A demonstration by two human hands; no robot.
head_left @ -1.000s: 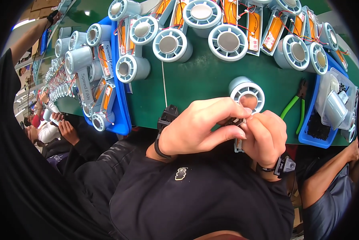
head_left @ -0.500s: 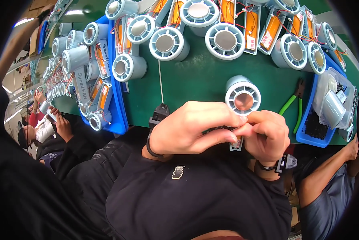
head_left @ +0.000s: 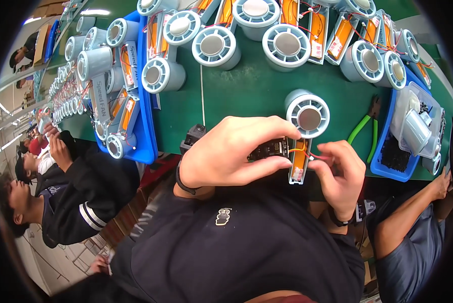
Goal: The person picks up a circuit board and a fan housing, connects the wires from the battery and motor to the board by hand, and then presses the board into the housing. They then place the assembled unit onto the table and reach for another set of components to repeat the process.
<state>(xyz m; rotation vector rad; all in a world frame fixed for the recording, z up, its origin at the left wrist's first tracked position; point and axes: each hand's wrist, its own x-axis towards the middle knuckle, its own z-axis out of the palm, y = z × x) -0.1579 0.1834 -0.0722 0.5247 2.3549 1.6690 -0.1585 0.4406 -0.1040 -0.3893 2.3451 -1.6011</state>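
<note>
A light blue handheld fan body [head_left: 297,96] lies on the green table in front of me. An orange battery [head_left: 299,160] sits in its open handle, which points toward me. My left hand [head_left: 221,151] cups a black circuit board [head_left: 269,150] between thumb and fingers, just left of the handle. Yellow and red wires [head_left: 298,149] run from the board across the battery. To the right of the handle, my right hand [head_left: 343,177] pinches thin red wires [head_left: 321,158] near a small white connector [head_left: 311,158].
Several similar fan bodies [head_left: 215,46] with orange batteries line the far side. A blue tray [head_left: 148,101] of fan bodies stands left. Green-handled cutters [head_left: 366,129] lie right, beside a blue bin [head_left: 395,174] with black parts and a clear container [head_left: 431,93]. People sit on both sides.
My hands have moved apart, uncovering the circuit board, wires and battery. My right hand's fingers have loosened from their tight bunch. The person on the left shows more fully.
</note>
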